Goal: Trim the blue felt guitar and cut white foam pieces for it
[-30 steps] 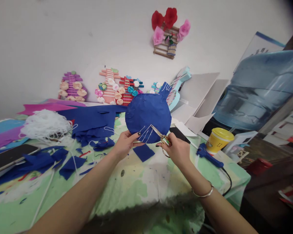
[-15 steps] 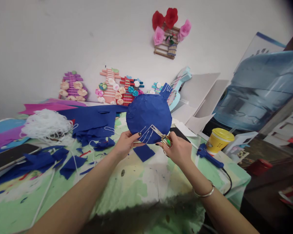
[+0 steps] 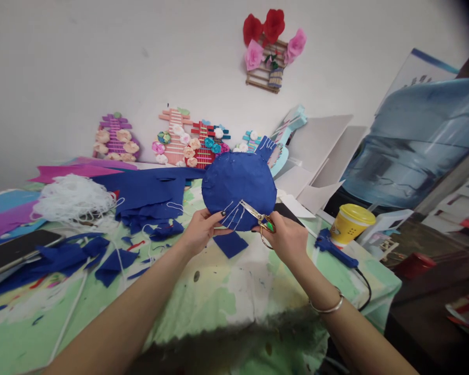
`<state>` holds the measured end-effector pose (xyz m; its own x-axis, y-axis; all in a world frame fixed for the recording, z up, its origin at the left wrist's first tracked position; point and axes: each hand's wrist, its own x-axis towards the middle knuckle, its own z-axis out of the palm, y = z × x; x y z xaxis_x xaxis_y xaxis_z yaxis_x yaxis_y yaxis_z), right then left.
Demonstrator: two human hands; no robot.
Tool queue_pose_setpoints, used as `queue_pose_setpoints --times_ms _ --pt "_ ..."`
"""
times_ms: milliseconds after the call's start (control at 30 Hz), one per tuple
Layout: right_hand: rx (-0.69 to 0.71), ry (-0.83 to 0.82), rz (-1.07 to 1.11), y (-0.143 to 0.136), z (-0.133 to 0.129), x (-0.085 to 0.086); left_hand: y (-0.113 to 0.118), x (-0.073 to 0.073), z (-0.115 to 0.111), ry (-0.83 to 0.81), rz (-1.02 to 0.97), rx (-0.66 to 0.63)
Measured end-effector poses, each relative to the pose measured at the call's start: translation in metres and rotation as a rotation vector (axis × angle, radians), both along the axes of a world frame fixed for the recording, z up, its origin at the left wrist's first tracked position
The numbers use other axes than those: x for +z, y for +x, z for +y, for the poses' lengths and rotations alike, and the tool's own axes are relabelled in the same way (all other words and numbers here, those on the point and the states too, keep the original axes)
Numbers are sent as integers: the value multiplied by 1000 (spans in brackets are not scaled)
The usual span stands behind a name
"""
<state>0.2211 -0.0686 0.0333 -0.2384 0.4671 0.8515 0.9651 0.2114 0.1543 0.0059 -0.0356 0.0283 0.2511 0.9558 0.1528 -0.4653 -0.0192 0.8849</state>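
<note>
A round dark-blue craft piece (image 3: 239,177), with a short neck at its upper right and white strings across its lower part, is held up above the table. My left hand (image 3: 203,229) pinches its lower left edge, thumb on the face near the string ends. In my right hand (image 3: 287,234) are gold-handled scissors (image 3: 254,211), fingers in the loops. Their blades point up-left and lie close together against the face, tips at the top of the strings (image 3: 234,213). Below the piece, a blue rectangle (image 3: 230,245) lies on the table.
White string (image 3: 74,200) lies heaped at left among blue scraps (image 3: 115,265) and a phone (image 3: 19,252). A blue glue gun (image 3: 336,249) and yellow-lidded cup (image 3: 352,224) stand right. Decorated craft guitars (image 3: 175,138) lean on the wall; a large water bottle (image 3: 430,146) is far right.
The scissors' blades have closed together and their tips have shifted slightly left on the blue face. The craft piece has tilted a little; my left hand keeps its hold.
</note>
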Motion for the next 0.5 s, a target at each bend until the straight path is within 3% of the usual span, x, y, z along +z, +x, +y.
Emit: queue_pose_setpoints --times_ms 500 --pt "3 43 -84 5 2 0 -1 0 1 -18 15 8"
